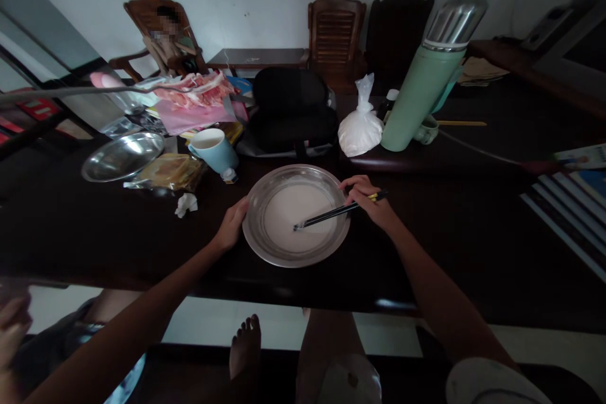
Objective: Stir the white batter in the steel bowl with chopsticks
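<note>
A wide metal bowl [258,218] stands in front of me on the dark table, holding a pale, milky liquid [293,205]. At its left side, my left hand [232,225] is closed on the rim, with part of the fingers hidden. A pair of dark chopsticks [326,216] is gripped in my right hand [370,201] above the right rim. Their tips dip into the liquid near the middle and have some white stuff on them.
Behind the bowl are a blue mug [220,154], a black bag [293,110], a tied bag of white powder [360,129] and a green thermos [421,88]. An empty metal basin [122,156] lies left, books [570,208] right. Another person's hand [13,322] shows at lower left.
</note>
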Motion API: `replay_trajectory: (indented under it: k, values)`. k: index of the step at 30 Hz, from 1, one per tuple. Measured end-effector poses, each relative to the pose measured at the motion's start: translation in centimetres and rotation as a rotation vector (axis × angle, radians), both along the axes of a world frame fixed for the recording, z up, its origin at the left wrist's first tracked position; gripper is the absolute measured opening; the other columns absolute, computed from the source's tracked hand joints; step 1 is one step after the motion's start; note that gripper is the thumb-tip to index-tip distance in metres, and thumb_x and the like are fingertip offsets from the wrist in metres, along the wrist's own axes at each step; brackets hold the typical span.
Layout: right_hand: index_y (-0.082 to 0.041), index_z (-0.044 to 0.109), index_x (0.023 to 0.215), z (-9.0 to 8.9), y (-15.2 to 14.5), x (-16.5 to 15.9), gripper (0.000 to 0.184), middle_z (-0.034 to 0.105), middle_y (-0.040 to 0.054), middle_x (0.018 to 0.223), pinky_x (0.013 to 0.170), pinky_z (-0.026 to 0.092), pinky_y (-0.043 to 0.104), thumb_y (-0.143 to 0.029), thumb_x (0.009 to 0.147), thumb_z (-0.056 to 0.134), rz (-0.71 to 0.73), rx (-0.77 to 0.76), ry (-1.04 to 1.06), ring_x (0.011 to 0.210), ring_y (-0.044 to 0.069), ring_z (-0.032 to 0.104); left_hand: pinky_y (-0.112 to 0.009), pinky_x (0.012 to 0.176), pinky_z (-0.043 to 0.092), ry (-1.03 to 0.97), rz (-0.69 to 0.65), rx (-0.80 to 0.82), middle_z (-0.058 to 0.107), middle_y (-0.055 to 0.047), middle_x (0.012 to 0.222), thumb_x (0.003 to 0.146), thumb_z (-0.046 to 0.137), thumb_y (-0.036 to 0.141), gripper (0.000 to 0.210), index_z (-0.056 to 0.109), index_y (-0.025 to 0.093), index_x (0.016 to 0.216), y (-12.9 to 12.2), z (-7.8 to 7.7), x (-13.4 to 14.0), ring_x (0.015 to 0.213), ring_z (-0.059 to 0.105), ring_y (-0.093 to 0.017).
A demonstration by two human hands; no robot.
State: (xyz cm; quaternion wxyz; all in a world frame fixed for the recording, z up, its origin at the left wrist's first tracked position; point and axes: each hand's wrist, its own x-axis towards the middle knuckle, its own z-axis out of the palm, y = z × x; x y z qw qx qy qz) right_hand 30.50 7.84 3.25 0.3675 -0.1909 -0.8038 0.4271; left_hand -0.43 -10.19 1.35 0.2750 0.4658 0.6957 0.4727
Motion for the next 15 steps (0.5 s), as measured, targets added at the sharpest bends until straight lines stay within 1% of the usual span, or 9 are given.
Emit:
replay_trajectory:
  k: [3, 6, 9, 12, 14, 15]
  values:
    - [-0.026, 0.076, 0.073, 0.08, -0.07, -0.1, 0.034, 0.074, 0.0059, 0.103, 0.101, 0.041, 0.049, -0.045, 0.095, 0.056, -0.029, 0.021, -0.027, 0.106, 0.026, 0.059, -0.043, 0.101, 0.05, 0.003, 0.004, 0.002, 0.074, -0.014, 0.11, 0.086, 0.042, 0.076, 0.077, 0.071, 0.01, 0.114, 0.04, 0.19, 0.12, 0.11, 0.063, -0.033]
    - [-0.026, 0.074, 0.069, 0.29, -0.03, 0.02, 0.04, 0.074, 0.0058, 0.101, 0.102, 0.041, 0.05, -0.045, 0.096, 0.053, -0.091, 0.002, 0.009, 0.107, 0.027, 0.058, -0.044, 0.101, 0.05, 0.005, 0.003, 0.001, 0.074, -0.014, 0.11, 0.086, 0.041, 0.076, 0.077, 0.071, 0.01, 0.114, 0.07, 0.26, 0.17, 0.11, 0.064, -0.033]
    - [-0.025, 0.072, 0.065, 0.44, -0.15, 0.04, 0.044, 0.074, 0.0061, 0.101, 0.101, 0.042, 0.048, -0.045, 0.098, 0.049, -0.044, -0.028, 0.016, 0.107, 0.026, 0.058, -0.043, 0.097, 0.052, 0.007, 0.007, -0.009, 0.074, -0.014, 0.108, 0.086, 0.04, 0.076, 0.078, 0.071, 0.01, 0.114, 0.04, 0.22, 0.15, 0.108, 0.064, -0.033]
    - [-0.026, 0.075, 0.071, 0.39, -0.3, -0.11, 0.036, 0.074, 0.0059, 0.1, 0.1, 0.043, 0.048, -0.043, 0.096, 0.054, 0.024, -0.001, -0.031, 0.105, 0.026, 0.059, -0.042, 0.096, 0.051, 0.016, 0.014, -0.015, 0.075, -0.013, 0.106, 0.086, 0.04, 0.076, 0.077, 0.072, 0.011, 0.112, 0.0, 0.23, 0.17, 0.105, 0.064, -0.032]
    - [-0.026, 0.075, 0.074, 0.31, -0.23, -0.12, 0.032, 0.073, 0.0056, 0.1, 0.101, 0.042, 0.048, -0.042, 0.095, 0.057, 0.002, 0.027, -0.033, 0.104, 0.026, 0.059, -0.042, 0.098, 0.05, 0.011, 0.016, -0.021, 0.075, -0.012, 0.106, 0.086, 0.04, 0.076, 0.076, 0.072, 0.012, 0.111, -0.01, 0.3, 0.21, 0.105, 0.063, -0.032]
    - [-0.026, 0.075, 0.073, 0.28, -0.16, -0.09, 0.033, 0.073, 0.0056, 0.1, 0.101, 0.041, 0.049, -0.043, 0.095, 0.056, -0.022, 0.029, -0.021, 0.104, 0.026, 0.059, -0.042, 0.099, 0.05, 0.008, 0.014, -0.023, 0.075, -0.012, 0.106, 0.086, 0.04, 0.076, 0.076, 0.072, 0.012, 0.111, -0.01, 0.33, 0.22, 0.105, 0.063, -0.032]
